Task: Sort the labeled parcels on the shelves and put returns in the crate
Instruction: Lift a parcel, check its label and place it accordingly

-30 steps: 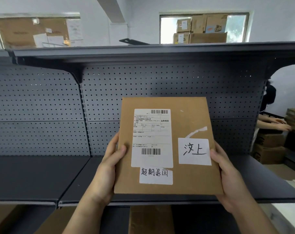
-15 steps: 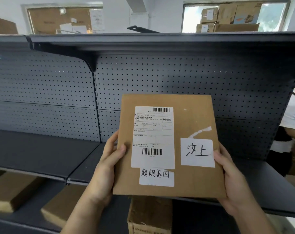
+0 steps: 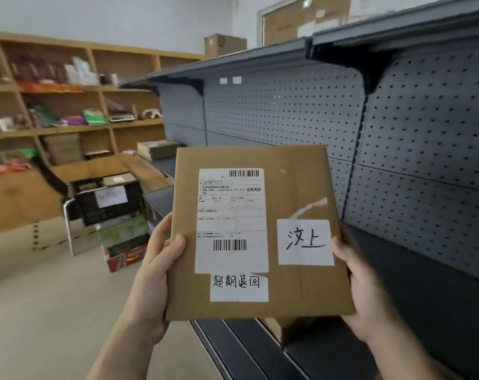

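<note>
Grey pegboard shelving (image 3: 287, 111) now swung right | black plastic crate (image 3: 109, 204) newly in view, far left | flat brown cardboard parcel (image 3: 301, 185) mid-air, left hand (image 3: 156, 278), right hand (image 3: 361, 286) clamped on edges | returns-bound, likely

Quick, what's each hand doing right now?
Left hand: holding the parcel by its left edge.
Right hand: holding the same parcel by its right edge.

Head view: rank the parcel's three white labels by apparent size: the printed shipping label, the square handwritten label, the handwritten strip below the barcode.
1. printed shipping label
2. square handwritten label
3. handwritten strip
All three lie flat on the parcel face, so nearness to the camera hardly affects the ranking.
</note>
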